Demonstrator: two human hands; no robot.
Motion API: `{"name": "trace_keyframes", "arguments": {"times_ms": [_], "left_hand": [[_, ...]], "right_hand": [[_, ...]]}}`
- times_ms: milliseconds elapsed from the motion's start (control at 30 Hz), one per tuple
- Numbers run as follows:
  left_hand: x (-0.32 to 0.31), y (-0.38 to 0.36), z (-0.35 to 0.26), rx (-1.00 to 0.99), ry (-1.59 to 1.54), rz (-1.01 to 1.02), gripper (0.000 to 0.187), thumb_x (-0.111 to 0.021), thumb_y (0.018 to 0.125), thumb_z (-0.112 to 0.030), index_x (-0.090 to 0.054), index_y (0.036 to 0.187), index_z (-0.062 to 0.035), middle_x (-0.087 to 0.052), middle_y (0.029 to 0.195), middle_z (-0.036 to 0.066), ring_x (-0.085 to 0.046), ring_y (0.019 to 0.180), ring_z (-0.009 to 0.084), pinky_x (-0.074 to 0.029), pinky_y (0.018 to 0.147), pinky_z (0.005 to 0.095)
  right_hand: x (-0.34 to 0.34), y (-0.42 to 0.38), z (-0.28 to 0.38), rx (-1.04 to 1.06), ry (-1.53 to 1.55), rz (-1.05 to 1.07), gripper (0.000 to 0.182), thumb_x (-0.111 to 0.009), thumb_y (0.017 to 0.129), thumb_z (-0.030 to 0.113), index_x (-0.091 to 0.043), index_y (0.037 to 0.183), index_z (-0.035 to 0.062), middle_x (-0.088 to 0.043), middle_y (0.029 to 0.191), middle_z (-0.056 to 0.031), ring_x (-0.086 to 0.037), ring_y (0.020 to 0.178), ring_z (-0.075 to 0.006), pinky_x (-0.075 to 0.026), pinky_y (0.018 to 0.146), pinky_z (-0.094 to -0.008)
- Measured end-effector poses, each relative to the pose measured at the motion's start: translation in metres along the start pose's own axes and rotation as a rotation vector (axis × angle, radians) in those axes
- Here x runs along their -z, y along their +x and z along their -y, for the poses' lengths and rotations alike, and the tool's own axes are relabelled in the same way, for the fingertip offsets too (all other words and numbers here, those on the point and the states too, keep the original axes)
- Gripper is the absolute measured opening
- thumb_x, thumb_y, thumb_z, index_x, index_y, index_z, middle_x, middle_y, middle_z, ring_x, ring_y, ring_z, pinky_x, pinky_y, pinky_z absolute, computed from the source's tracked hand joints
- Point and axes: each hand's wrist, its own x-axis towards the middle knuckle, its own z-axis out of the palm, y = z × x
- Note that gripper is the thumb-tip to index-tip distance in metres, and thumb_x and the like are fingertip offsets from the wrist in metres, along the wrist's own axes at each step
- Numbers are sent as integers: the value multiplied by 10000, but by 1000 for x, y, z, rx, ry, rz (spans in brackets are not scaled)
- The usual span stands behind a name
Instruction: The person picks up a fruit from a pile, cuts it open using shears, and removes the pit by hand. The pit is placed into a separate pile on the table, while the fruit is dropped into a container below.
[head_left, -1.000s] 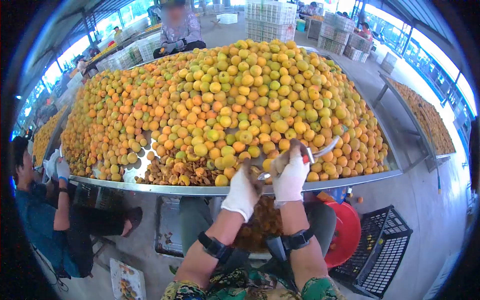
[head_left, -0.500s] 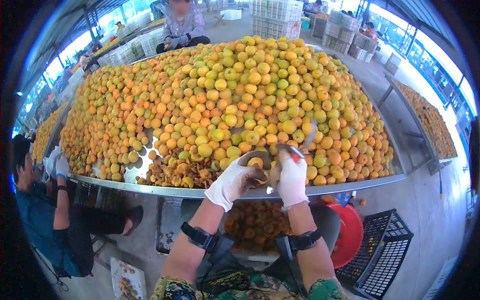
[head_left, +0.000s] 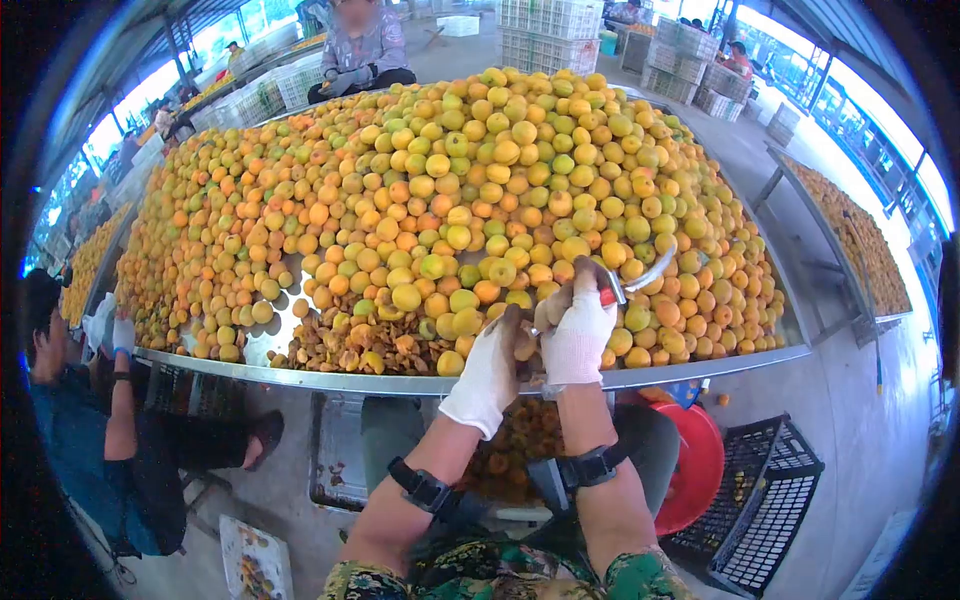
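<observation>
A big heap of yellow-orange fruit (head_left: 480, 200) covers a metal-edged table (head_left: 300, 377). At its front edge, my left hand (head_left: 490, 370), in a white glove with dark, stained fingertips, is closed on something mostly hidden by the fingers. My right hand (head_left: 580, 325), gloved the same way, touches it and is wrapped round the red handle of a knife (head_left: 650, 275) with a curved blade pointing right over the fruit. Brown-orange scraps (head_left: 340, 345) lie left of my hands.
A red basin (head_left: 692, 465) and a black crate (head_left: 745, 500) stand on the floor at right. One person (head_left: 80, 430) sits at left, another (head_left: 362, 50) behind the table. White crates (head_left: 547, 35) are stacked beyond. More scraps lie below my hands.
The fruit visible between my hands before is now hidden. My left hand has moved right and turned upright. The knife blade, blurred and upright before, now points up and right.
</observation>
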Motion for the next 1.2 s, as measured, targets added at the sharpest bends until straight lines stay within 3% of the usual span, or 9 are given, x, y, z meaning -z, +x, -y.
{"name": "trace_keyframes", "arguments": {"times_ms": [167,233,333,400,433,567,733,1000,1200], "left_hand": [[-7,8,2,375,-612,-30,340,-533,881,-146,-481,1184,-3,-576,1057,121,-567,939,191,-494,733,308],[-7,9,28,138,238,18,756,-706,672,-59,-355,1337,22,-574,1151,197,-588,999,274,-466,869,349],[-4,21,49,511,-503,26,557,-617,742,-13,-455,1274,28,-587,1143,166,-589,1005,218,-487,842,317],[21,19,27,172,245,107,358,-547,785,35,-578,1140,1,-610,1038,103,-600,893,180,-513,715,283],[15,27,92,274,-318,60,351,-527,760,78,-627,1071,-53,-604,968,49,-582,800,169,-491,620,261],[26,39,6,616,-744,123,576,-534,717,57,-487,1271,-95,-560,962,23,-547,760,126,-447,593,220],[38,39,6,416,-666,402,682,-539,687,37,-391,1346,-66,-548,1066,32,-542,892,130,-471,677,235],[115,36,39,86,676,-129,490,-584,716,-120,-537,1198,-45,-605,1120,152,-598,984,304,-487,825,346],[74,47,23,96,897,6,468,-684,693,-239,-596,1136,-116,-614,1058,143,-572,1030,312,-460,881,397]], "right_hand": [[1,8,-8,-66,145,-43,117,-533,919,195,-480,849,117,-303,511,41,-246,364,-80,-230,350,-271],[-2,11,-10,-55,121,-64,120,-536,918,195,-485,849,111,-303,507,41,-250,362,-80,-231,348,-270],[-2,15,-12,15,56,-24,132,-544,915,198,-496,851,93,-317,496,37,-266,359,-81,-245,342,-271],[5,22,-11,83,-2,-21,176,-580,896,197,-482,781,107,-368,519,39,-296,346,-69,-236,317,-270],[15,24,-7,36,-37,48,102,-603,868,158,-543,848,77,-462,585,10,-401,435,-73,-331,390,-250],[28,38,-5,-74,-810,404,281,-653,772,104,-617,1026,-11,-623,890,-60,-551,839,-95,-447,736,-228],[30,28,10,-200,-898,590,265,-650,755,104,-632,981,-31,-648,853,-47,-574,795,-108,-458,741,-252],[72,-19,68,-352,-1066,412,223,-650,743,80,-635,934,-33,-625,788,-11,-551,733,-86,-443,689,-226],[105,-51,42,-407,-742,223,258,-656,772,87,-609,1015,15,-591,759,18,-499,644,-49,-402,579,-209]]}}
